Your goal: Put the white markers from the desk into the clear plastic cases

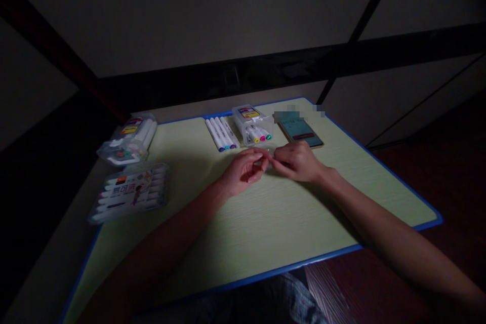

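Observation:
My left hand [246, 171] and my right hand [299, 162] meet above the middle of the table, fingertips almost touching. Both are closed in a pinch. A small clear or pale bit shows between the fingertips, too small to name. Just beyond the hands lies a clear plastic marker box [253, 124], its end towards me, with several white markers [258, 135] inside showing yellow, pink and green ends. Left of that box, several white markers [223, 134] lie side by side in a row, with blue and purple ends nearest me.
A phone [299, 129] with a lit screen lies right of the box. On the left, another clear marker box [131, 139] and a flat clear case of markers [131, 193] rest at the edge of the pale green table [243, 243], which has a blue rim. A wall stands behind.

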Action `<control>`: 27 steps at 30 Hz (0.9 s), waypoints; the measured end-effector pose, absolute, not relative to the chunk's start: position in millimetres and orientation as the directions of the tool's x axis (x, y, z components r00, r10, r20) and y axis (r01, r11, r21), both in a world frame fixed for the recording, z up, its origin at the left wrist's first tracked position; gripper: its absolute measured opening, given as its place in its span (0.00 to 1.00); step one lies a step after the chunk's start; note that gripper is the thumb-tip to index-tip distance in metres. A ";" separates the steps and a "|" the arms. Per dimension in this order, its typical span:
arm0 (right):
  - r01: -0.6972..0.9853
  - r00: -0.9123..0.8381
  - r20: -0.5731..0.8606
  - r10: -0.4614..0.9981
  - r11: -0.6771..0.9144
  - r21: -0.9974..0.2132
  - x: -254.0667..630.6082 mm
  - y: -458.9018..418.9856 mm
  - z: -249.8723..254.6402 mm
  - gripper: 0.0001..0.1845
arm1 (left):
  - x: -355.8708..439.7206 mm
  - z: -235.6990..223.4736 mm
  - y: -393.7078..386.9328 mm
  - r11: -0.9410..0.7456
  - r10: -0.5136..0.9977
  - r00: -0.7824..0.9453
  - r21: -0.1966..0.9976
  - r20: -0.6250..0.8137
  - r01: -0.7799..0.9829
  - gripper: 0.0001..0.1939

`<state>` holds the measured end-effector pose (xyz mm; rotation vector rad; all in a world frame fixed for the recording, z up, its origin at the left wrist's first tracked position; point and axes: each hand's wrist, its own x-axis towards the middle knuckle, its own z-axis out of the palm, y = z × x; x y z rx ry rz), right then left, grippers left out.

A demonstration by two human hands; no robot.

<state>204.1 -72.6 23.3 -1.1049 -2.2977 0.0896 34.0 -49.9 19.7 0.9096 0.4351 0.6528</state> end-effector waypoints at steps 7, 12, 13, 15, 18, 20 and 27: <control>0.571 -0.726 0.465 0.506 0.821 -0.001 190.9 -80.8 22.8 0.21 | 23.1 33.0 -37.4 0.227 0.787 0.610 0.877 0.092 -0.424 0.13; 0.544 -0.771 0.429 0.472 0.837 0.056 185.5 -84.1 22.3 0.21 | 10.1 34.1 -14.7 -0.067 0.892 0.424 0.975 0.153 -0.210 0.13; 0.536 -0.778 0.423 0.465 0.842 0.063 184.6 -84.5 22.0 0.21 | 7.6 31.5 -9.1 -0.114 0.917 0.366 0.983 0.161 -0.147 0.12; 0.523 -0.791 0.418 0.448 0.848 0.081 182.7 -85.3 21.4 0.20 | 2.0 24.2 1.9 -0.181 0.959 0.214 0.983 0.185 -0.039 0.10; 0.509 -0.804 0.411 0.428 0.855 0.105 180.3 -86.2 20.8 0.21 | -7.7 10.1 16.6 -0.174 0.984 0.049 0.980 0.170 0.093 0.06; 0.506 -0.812 0.396 0.428 0.855 0.114 179.2 -86.5 20.1 0.21 | -14.1 0.7 24.2 -0.165 0.984 -0.037 0.967 0.176 0.194 0.04; 0.486 -0.828 0.372 0.420 0.868 0.101 176.3 -87.6 18.4 0.21 | -24.6 -14.6 34.6 -0.225 0.949 -0.051 0.781 0.311 0.582 0.09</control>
